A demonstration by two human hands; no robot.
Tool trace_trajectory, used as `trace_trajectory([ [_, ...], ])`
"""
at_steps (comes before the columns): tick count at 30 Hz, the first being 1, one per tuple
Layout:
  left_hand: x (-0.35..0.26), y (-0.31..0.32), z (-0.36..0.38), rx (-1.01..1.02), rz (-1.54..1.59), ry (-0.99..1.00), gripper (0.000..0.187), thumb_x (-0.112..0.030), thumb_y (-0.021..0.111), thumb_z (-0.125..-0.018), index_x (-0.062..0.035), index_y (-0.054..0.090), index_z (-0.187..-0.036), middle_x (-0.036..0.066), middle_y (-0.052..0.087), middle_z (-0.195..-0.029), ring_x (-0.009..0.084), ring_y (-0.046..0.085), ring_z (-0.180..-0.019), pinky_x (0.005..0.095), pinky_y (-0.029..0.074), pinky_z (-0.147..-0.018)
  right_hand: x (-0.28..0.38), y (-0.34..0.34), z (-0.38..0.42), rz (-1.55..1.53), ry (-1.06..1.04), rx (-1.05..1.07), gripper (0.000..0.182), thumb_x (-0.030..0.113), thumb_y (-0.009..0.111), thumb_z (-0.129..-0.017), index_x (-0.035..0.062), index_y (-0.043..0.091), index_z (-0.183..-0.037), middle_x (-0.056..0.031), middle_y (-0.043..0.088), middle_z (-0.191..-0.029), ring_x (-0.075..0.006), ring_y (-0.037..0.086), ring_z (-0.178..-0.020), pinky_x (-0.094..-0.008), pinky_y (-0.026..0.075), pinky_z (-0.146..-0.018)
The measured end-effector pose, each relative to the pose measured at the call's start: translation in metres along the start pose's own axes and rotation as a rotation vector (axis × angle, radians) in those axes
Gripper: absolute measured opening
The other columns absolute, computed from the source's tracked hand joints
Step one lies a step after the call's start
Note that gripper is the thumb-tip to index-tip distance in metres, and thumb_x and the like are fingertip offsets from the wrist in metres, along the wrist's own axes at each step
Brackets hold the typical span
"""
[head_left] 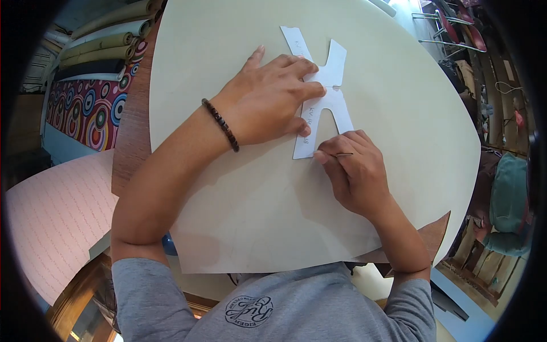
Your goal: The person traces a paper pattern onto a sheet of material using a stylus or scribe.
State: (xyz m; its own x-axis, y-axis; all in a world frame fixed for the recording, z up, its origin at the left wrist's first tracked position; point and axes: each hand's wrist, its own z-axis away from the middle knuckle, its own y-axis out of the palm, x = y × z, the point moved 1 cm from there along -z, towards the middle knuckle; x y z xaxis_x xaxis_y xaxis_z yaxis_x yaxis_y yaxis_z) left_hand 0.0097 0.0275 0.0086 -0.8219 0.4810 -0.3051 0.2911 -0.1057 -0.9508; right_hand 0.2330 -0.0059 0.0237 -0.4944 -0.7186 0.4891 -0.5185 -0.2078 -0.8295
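Note:
My left hand (274,97) lies with its fingers spread, pressing two white card patterns (338,68) against a large cream sheet (239,211). The patterns are forked, meet near my fingertips and carry handwriting, partly covered by my fingers. A dark beaded bracelet (221,125) circles my left wrist. In my right hand (359,171), the fingers pinch a thin pen-like tool (343,154). This hand rests low on the sheet, beside the bottom end of the lower pattern (305,149). The tool's tip is hidden by my fingers.
Rolls of material (97,54) are stacked at the far left above a circle-patterned cloth (85,111). A pink printed sheet (57,211) spreads at the lower left. A green bag (509,194) sits at the right, beneath a metal-legged chair (450,31) farther back.

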Motion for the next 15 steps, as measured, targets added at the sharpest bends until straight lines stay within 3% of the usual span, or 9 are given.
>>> trace_trajectory([
  [9,0.001,0.002,-0.001,-0.030,-0.009,-0.004,0.066,-0.045,0.084,-0.088,-0.0261,0.065,-0.148,0.005,0.052,-0.161,0.0268,0.043,-0.152,0.0641,0.029,-0.126,0.003,0.014,-0.006,-0.056,-0.067,0.017,0.017,0.005,0.081,-0.082,0.0091,0.069,-0.093,-0.0029,0.073,-0.091,-0.0245,0.068,-0.084,-0.0394,0.051,-0.079],
  [15,0.007,0.011,-0.001,-0.082,0.014,0.013,0.052,-0.039,0.079,-0.093,-0.0254,0.068,-0.142,0.004,0.054,-0.158,0.0250,0.044,-0.151,0.0645,0.029,-0.126,0.005,0.015,-0.009,-0.075,-0.073,0.039,0.018,0.005,0.080,-0.082,0.0109,0.069,-0.095,-0.0022,0.073,-0.091,-0.0240,0.068,-0.085,-0.0382,0.050,-0.078],
])
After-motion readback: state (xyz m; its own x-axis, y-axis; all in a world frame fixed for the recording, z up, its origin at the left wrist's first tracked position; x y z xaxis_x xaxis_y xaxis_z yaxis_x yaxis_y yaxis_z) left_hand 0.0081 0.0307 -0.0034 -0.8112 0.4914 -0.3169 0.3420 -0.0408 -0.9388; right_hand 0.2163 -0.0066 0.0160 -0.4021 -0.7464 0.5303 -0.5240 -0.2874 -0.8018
